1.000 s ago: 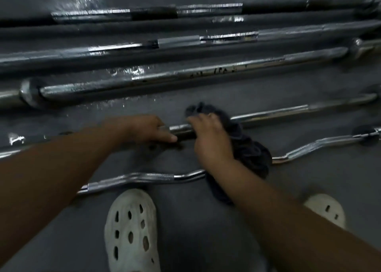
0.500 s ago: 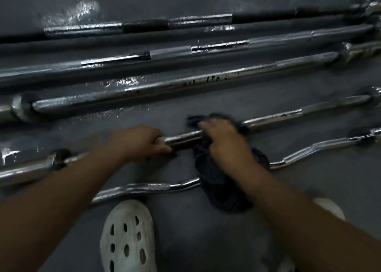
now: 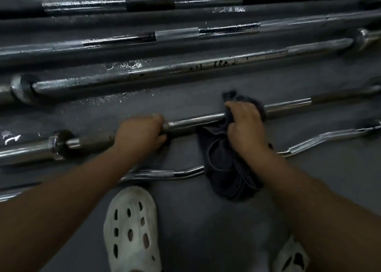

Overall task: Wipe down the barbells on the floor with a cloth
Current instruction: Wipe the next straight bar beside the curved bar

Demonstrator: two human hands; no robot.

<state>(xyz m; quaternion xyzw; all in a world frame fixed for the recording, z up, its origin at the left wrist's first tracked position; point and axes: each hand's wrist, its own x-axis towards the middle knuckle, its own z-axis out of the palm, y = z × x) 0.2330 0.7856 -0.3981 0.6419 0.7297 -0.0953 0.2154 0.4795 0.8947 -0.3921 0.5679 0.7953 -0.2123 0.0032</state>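
The right grip (image 3: 246, 125) is closed round a dark cloth (image 3: 224, 168) wrapped over a chrome barbell (image 3: 195, 120); the left grip (image 3: 140, 132) is clenched on the bare shaft beside it. The barbell lies on the floor (image 3: 206, 220) among others and is judged heavy, stiff and slick, best steadied mid-shaft. Its ends are cut off.

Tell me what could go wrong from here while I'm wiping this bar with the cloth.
1. The floor glistens wet beside the bars, so the white clog could slip there.
2. The cloth hangs loose over the curl bar and might snag on it as the right hand slides.
3. The left hand grips the straight bar; if that grip slips, the bar could roll toward the foot.
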